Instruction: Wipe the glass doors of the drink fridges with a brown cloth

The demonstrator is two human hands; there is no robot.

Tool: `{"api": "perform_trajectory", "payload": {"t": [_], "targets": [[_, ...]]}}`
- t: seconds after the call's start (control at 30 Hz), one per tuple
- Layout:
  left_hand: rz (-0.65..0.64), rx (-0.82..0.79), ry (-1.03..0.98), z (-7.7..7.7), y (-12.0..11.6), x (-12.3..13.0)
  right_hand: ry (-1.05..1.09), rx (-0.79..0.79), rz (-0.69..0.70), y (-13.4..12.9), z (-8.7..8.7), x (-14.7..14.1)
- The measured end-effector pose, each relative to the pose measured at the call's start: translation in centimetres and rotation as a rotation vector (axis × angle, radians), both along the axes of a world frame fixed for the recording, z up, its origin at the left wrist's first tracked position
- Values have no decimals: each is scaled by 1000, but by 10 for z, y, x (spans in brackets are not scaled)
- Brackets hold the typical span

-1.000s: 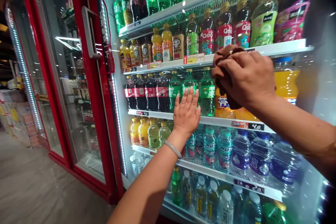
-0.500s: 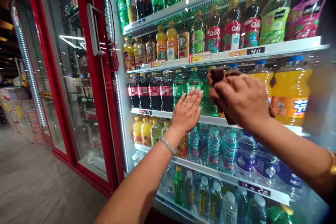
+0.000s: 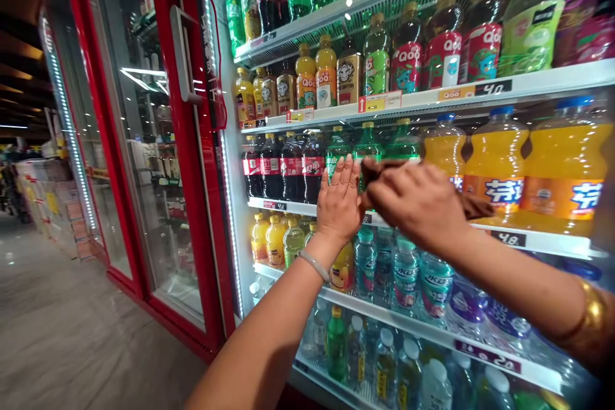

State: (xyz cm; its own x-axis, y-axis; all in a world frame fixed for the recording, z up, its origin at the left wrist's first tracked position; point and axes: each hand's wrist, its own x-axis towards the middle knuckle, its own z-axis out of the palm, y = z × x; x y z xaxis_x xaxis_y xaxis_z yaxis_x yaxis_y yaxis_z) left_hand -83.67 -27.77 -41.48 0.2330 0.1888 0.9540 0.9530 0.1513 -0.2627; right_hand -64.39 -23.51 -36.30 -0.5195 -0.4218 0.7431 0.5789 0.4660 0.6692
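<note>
My left hand (image 3: 339, 198) is stretched out flat in front of the middle shelf, fingers extended and nothing in its grip. Its fingertips overlap a green soda bottle (image 3: 337, 141); I cannot tell if they touch it. Close on its right, my right hand (image 3: 418, 202) is closed around a crumpled brown cloth (image 3: 478, 206), which sticks out on both sides of the fist. Behind the cloth stand another green bottle (image 3: 405, 139) and large orange soda bottles (image 3: 500, 154). Dark cola bottles (image 3: 291, 166) line the shelf left of my hands.
Shelves above and below hold many drinks, among them Qoo bottles (image 3: 444, 54), teal-labelled bottles (image 3: 406, 272) and clear-capped bottles (image 3: 385, 365). White shelf edges (image 3: 552, 80) carry price tags. On the left is a red-framed glass door (image 3: 189, 205) with a grey handle (image 3: 180, 54).
My right hand has moved left and slightly down with the brown cloth, close to my left hand. More orange bottles show on the right as the view shifts.
</note>
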Motion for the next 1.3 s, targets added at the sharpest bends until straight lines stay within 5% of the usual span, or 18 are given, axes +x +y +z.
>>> {"api": "perform_trajectory", "payload": {"t": [0.07,0.13,0.23,0.3,0.47,0.53,0.7,0.77,0.87,0.97,1.03,1.1,1.2,1.3], "targets": [[5,11,0,-1,1,-2,-162,52,21,-3,-11,-6],[4,26,-2,-1,1,-3,-164,45,21,-2,-1,-12],[-9,12,2,0,0,-2,89,-51,-11,4,28,-13],[-7,-12,6,0,-1,-1,218,-83,-23,5,30,-9],[-2,-12,-7,-2,0,-3,-89,51,25,-4,-25,-3],[-11,-10,-15,-3,1,-4,-220,65,54,-5,-28,-6],[-10,-23,-30,-2,1,-4,57,-19,-6,4,39,-3],[2,-50,-14,-2,-1,-3,201,-46,-33,8,49,5],[15,-64,9,-2,-4,-5,111,19,-51,7,17,19],[21,-87,104,1,-11,-18,-225,100,20,4,-29,33],[13,-134,202,4,-17,-29,-379,108,55,5,-36,38],[-3,-185,273,7,-22,-39,-337,92,34,8,-18,34],[-20,-171,257,5,-23,-48,2,27,-13,8,25,9],[6,-29,19,-2,-18,-53,105,-29,-8,-1,32,-23]]}}
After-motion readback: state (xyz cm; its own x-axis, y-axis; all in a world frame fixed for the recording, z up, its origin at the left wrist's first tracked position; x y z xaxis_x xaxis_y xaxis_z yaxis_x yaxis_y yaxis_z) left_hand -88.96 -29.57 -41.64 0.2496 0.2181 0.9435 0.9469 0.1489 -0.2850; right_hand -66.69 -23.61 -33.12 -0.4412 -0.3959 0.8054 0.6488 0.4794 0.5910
